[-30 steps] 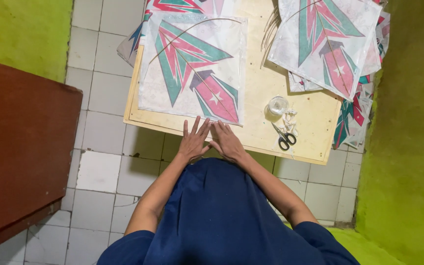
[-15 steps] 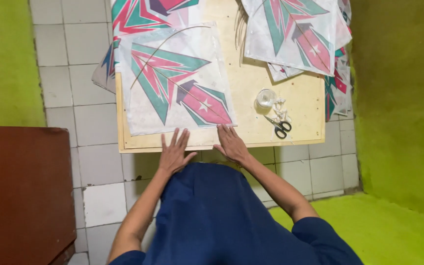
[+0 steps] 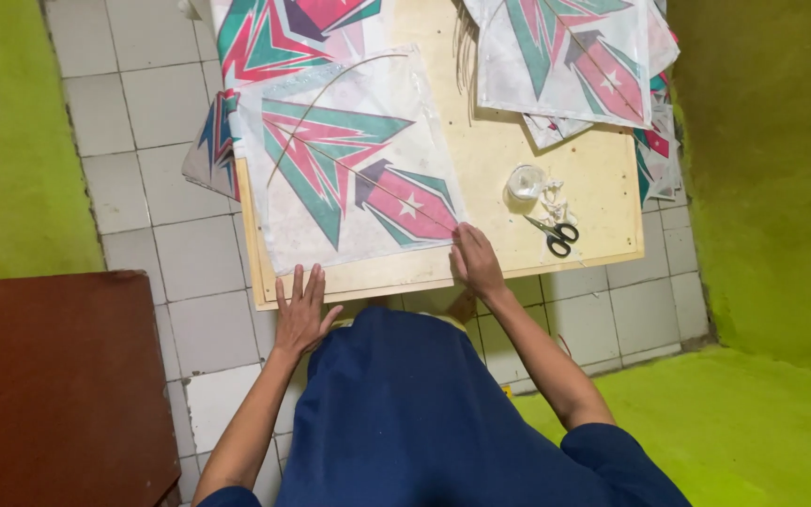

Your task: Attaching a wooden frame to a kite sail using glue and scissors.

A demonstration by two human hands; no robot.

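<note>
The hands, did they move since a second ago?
Yes. Both were together at the near middle of the kite sheet. The left hand slid out to the sheet's near left corner, and the right hand to its near right corner, both flat. The sheet, scissors and board stayed put.

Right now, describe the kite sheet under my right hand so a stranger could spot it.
On the pale wooden board over the tiled floor, it is the near-left kite sheet, its corner under the right hand. Unlike the stacked sheets far right, it lies single, with thin sticks across it.
</note>
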